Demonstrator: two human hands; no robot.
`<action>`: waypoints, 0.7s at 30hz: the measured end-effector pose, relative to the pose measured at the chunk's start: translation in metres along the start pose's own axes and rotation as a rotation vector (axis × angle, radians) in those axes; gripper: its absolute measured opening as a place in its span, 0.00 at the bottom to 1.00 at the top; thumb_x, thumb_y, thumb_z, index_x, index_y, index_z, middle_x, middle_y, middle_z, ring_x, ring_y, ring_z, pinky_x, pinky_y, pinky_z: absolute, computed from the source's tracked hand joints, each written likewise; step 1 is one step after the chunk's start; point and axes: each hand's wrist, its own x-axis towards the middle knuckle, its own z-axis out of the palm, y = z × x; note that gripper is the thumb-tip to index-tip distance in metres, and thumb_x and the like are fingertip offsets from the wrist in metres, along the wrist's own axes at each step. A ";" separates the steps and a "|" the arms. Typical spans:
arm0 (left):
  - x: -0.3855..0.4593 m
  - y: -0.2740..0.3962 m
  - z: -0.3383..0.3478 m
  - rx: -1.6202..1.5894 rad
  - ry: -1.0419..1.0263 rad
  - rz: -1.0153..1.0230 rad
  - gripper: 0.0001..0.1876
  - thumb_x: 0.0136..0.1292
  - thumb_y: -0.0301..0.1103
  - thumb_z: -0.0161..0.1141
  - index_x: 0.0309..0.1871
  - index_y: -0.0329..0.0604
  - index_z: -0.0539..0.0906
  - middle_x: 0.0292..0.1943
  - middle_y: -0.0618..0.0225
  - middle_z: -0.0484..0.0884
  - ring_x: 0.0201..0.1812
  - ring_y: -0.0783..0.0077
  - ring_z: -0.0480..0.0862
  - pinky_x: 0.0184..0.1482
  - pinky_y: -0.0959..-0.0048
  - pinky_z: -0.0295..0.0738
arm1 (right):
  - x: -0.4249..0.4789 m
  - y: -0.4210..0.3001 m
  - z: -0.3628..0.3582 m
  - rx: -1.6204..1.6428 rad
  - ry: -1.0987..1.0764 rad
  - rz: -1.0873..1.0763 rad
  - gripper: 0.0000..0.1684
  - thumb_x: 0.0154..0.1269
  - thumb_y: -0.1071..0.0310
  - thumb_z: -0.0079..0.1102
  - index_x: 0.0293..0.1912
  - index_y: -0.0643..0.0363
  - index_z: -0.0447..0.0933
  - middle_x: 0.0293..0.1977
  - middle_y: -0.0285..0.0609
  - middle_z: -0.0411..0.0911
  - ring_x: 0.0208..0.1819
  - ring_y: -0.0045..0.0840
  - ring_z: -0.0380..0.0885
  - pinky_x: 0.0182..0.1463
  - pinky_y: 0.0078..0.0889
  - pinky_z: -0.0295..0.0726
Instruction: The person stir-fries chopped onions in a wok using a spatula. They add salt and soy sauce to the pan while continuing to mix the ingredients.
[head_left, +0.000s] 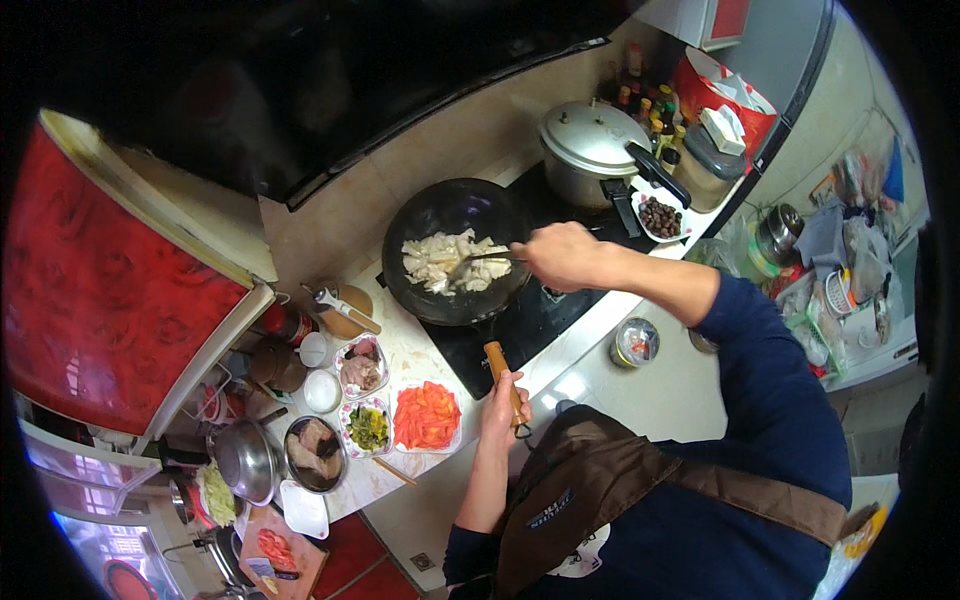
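Note:
A dark wok (420, 214) rests on the black glass cooktop (555, 315). Pale, sliced food (439, 259) is spread across its bottom. My left hand (501, 409) grips the wok's wooden handle (496, 364), which points back towards my body. Over the wok's right rim, my right hand (559, 255) is closed around a spatula (487, 256). The spatula's metal end lies among the pale pieces; most of its handle is hidden by my fingers.
A pressure cooker (592, 142) and a dish of dark round pieces (660, 217) stand right of the wok. Left on the counter are red strips on a plate (426, 416), chopped greens (366, 427), sliced meat (361, 367), a bowl of meat (315, 450) and a cutting board (300, 551) with a knife.

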 end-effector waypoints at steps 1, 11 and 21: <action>-0.001 -0.001 0.000 -0.008 0.002 -0.001 0.24 0.74 0.55 0.49 0.55 0.40 0.71 0.23 0.68 0.72 0.18 0.76 0.71 0.20 0.74 0.69 | -0.019 0.005 -0.011 -0.042 0.043 -0.053 0.17 0.55 0.72 0.59 0.46 0.62 0.81 0.28 0.51 0.82 0.33 0.44 0.85 0.33 0.44 0.84; -0.004 0.002 0.003 0.039 -0.004 0.002 0.25 0.74 0.55 0.49 0.57 0.40 0.70 0.24 0.69 0.71 0.19 0.77 0.71 0.21 0.74 0.68 | 0.010 0.005 0.056 -0.031 0.062 -0.050 0.20 0.60 0.71 0.54 0.53 0.64 0.75 0.34 0.56 0.82 0.36 0.43 0.85 0.32 0.42 0.83; 0.002 -0.004 -0.002 0.041 -0.015 0.035 0.27 0.74 0.56 0.48 0.57 0.38 0.69 0.23 0.69 0.71 0.19 0.78 0.70 0.21 0.75 0.68 | 0.025 0.024 -0.010 -0.112 -0.016 0.112 0.08 0.54 0.72 0.59 0.33 0.63 0.84 0.32 0.54 0.84 0.39 0.43 0.86 0.41 0.42 0.85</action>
